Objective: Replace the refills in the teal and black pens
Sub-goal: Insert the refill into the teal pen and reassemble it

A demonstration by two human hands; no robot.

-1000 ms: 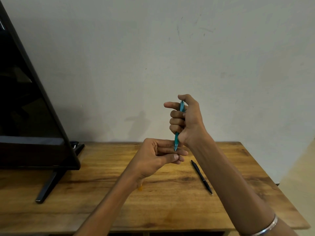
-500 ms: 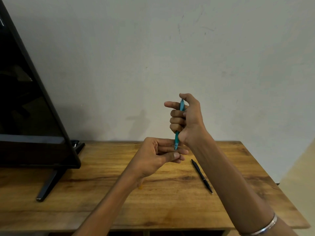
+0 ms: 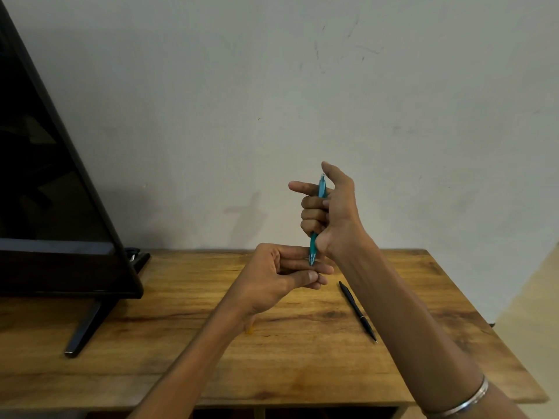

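The right hand (image 3: 328, 213) is up in the air above the wooden table (image 3: 187, 337). Its fingers are curled tight around the teal pen (image 3: 314, 243), which stands almost straight up with its tip pointing down. The thumb sticks up beside the top of the pen.

The left hand (image 3: 278, 276) is just under it. The fingers are half curled, and the tips of the thumb and fingers meet right at the tip of the pen. Whether they are pinching a small part there or only touching it is too small to tell.

The black pen (image 3: 357, 311) lies flat on the table, near the hands on the right side, and nobody is touching it. A dark screen (image 3: 45, 182) stands on the left of the table.

It looks like the person is working on the tip end of the teal pen, so the task is just getting started.

Things could go wrong here. Any small part near the tip could slip from the fingers, bounce on the table and roll off the edge. If the left hand pulls crooked, the thin refill could bend.
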